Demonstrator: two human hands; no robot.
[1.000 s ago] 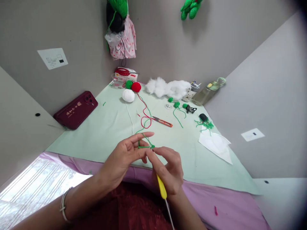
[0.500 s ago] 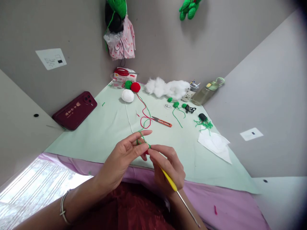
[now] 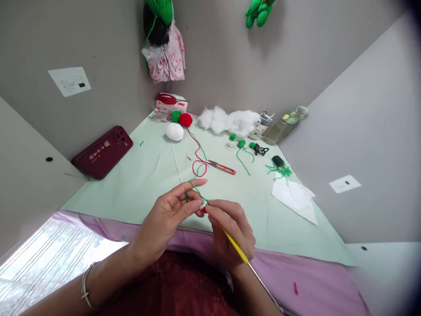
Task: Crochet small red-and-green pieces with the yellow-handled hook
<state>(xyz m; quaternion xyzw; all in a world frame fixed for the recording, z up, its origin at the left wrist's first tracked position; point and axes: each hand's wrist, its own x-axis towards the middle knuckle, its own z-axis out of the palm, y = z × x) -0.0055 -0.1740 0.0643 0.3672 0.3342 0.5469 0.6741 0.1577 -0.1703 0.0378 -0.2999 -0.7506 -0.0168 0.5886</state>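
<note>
A small crochet piece [image 3: 204,206] in red, white and green is pinched between the thumb and fingers of my left hand [image 3: 174,206]. Green yarn [image 3: 194,188] runs over my raised left index finger and down to the piece. My right hand [image 3: 232,228] is closed on a crochet hook [image 3: 237,248] with a yellow grip and a metal shaft that points down to the right. Its working tip is hidden by my fingers at the piece. White, red and green yarn balls [image 3: 175,131] lie beyond my hands, with strands trailing toward me.
Orange thread snips [image 3: 222,167] lie just past my hands. White stuffing [image 3: 229,121], small green crochet pieces [image 3: 241,144] and a bottle [image 3: 284,126] are along the back. A dark red phone [image 3: 102,152] leans at the left; white paper [image 3: 294,199] lies right.
My right hand and the hook have shifted slightly right, and the hook has turned a little. More of the piece's white and red now shows between my fingers.
</note>
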